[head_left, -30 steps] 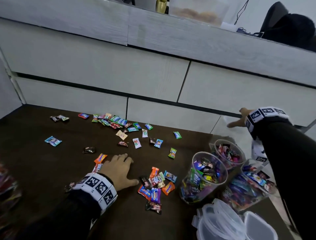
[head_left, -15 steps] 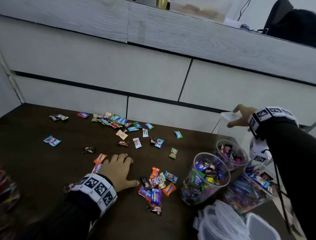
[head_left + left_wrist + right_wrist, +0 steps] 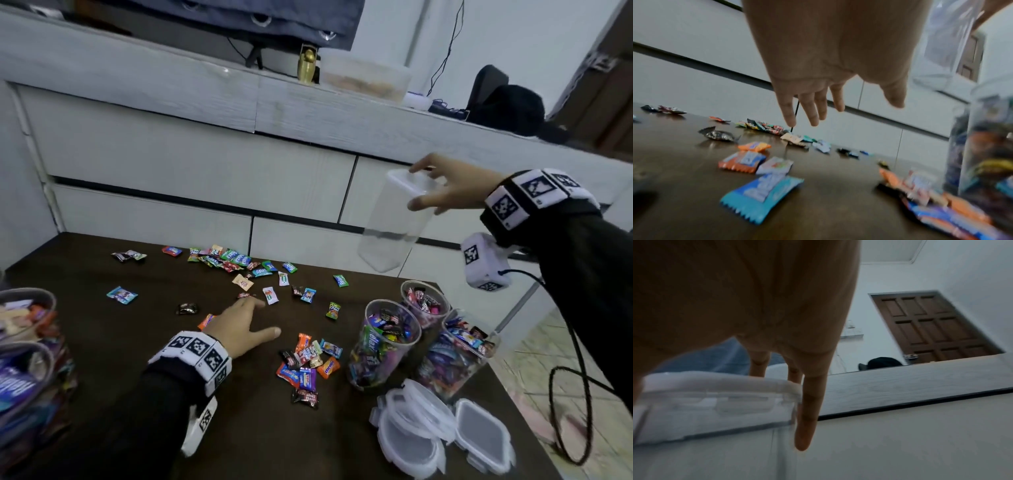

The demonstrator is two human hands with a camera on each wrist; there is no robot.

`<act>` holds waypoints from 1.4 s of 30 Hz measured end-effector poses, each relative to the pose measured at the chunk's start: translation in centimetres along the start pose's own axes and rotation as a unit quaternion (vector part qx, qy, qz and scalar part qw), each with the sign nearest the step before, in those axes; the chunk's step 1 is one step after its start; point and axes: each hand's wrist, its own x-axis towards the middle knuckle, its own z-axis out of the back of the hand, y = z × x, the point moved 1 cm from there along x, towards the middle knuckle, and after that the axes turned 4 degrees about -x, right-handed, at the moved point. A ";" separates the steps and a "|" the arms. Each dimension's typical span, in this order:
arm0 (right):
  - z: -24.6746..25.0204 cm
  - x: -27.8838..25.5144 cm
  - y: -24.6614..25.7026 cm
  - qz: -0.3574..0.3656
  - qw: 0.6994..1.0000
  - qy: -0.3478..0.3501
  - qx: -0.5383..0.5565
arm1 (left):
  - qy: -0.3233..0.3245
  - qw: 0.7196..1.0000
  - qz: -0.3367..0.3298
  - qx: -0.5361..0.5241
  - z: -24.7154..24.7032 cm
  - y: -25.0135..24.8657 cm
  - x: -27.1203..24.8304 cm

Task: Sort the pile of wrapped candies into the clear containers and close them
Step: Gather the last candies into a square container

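My right hand [image 3: 442,186] grips an empty clear container [image 3: 394,222] by its lidded top and holds it in the air, tilted, beyond the table's far right corner; the lid's rim [image 3: 715,386] lies under my fingers [image 3: 807,418]. My left hand [image 3: 243,323] is just above the dark table [image 3: 102,342] with straight spread fingers [image 3: 813,112], holding nothing. Wrapped candies lie in a loose row [image 3: 233,260] at the back and a small heap [image 3: 308,363] near the front. Three open clear containers [image 3: 383,342] full of candies stand at the right.
Loose clear lids [image 3: 442,435] lie at the front right corner. Two more candy-filled containers [image 3: 24,349] stand at the left edge. White drawer fronts [image 3: 191,164] rise behind the table. A black cable [image 3: 575,394] hangs from my right wrist over the tiled floor.
My right hand has lifted the empty container from beside the table up into the air. My left hand has risen slightly and its fingers have straightened.
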 end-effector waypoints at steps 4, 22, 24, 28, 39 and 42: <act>-1.0 -4.5 6.3 0.106 0.994 0.029 -0.019 | -0.058 0.975 -0.113 -0.181 2.3 -1.2 -3.0; -17.2 -11.5 15.3 0.262 0.939 0.223 0.006 | -0.042 0.908 -0.172 -0.379 1.5 2.3 -10.0; -17.4 -11.5 15.1 0.255 0.938 0.233 0.019 | -0.027 0.907 -0.172 -0.383 1.3 2.4 -9.5; -17.4 -11.0 14.3 0.232 0.937 0.255 0.051 | 0.001 0.903 -0.177 -0.391 0.8 2.4 -8.5; -20.0 -8.3 16.4 0.094 0.971 0.196 0.104 | 0.061 0.916 -0.158 -0.365 0.0 2.4 -7.7; -21.3 -7.5 17.4 0.062 0.974 0.208 0.059 | 0.078 0.920 -0.151 -0.354 0.3 2.2 -7.7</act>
